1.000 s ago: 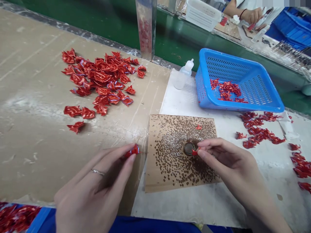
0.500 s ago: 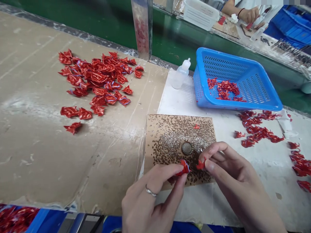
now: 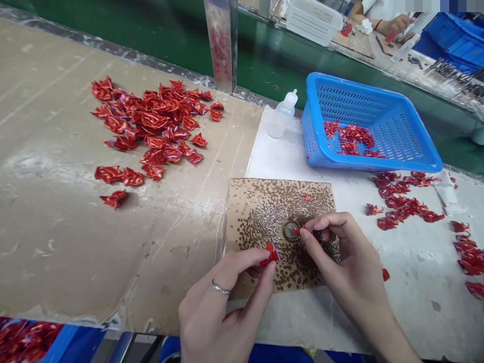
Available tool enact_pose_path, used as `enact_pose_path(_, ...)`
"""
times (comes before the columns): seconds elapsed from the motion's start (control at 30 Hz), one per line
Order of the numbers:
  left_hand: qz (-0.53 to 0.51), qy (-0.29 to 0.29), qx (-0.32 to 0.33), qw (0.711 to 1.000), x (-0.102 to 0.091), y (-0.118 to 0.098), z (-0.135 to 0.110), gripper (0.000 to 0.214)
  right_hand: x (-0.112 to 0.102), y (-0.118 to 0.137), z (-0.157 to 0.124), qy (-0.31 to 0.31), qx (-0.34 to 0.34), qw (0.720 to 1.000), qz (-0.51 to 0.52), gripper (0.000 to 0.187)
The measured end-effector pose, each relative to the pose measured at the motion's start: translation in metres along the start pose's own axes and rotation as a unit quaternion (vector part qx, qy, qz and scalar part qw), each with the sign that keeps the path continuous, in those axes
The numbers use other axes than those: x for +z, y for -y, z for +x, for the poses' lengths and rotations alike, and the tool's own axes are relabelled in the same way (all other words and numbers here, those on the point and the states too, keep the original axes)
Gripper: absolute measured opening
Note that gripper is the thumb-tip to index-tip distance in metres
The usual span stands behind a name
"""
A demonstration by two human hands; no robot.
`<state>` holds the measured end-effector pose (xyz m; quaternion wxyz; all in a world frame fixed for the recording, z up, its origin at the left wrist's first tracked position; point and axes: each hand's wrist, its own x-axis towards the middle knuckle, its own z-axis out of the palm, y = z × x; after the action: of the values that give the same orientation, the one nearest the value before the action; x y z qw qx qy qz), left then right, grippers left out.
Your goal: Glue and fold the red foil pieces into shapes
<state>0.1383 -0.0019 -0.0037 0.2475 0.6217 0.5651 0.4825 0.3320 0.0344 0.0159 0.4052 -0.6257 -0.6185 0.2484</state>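
The left hand [image 3: 223,302] pinches a crumpled red foil piece [image 3: 271,253] between thumb and fingertips, above the speckled brown card [image 3: 245,212]. The right hand [image 3: 340,252] closes in a fine, controlled pinch on a tiny red scrap [image 3: 297,231] right at the round metal disc [image 3: 289,232].

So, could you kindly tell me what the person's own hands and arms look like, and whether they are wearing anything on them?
Both hands are bare, without gloves. The left hand wears a thin silver ring on one finger; the right hand shows no ring. The right forearm shows no sleeve.
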Motion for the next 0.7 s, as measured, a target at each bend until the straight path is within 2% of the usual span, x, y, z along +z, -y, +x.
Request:
enact_pose_path(0.1,-0.012,-0.009,0.009,1.0,0.001,-0.001,0.0,0.016,-0.007,0.01,0.0,0.004,0.07,0.994,0.09,0.017)
enact_pose_path(0.2,-0.018,-0.001,-0.004,1.0,0.002,-0.005,0.0,0.02,-0.012,0.02,-0.004,0.021,0.12,0.976,0.181,0.02)
enact_pose_path(0.43,-0.06,0.011,0.005,0.998,0.008,-0.014,-0.002,0.025,-0.01,0.026,-0.026,0.06,0.15,0.951,0.265,0.017)
enact_pose_path(0.7,-0.077,0.012,-0.004,0.997,0.013,-0.016,-0.001,0.022,0.014,0.043,-0.037,-0.023,0.195,0.928,0.315,0.016)
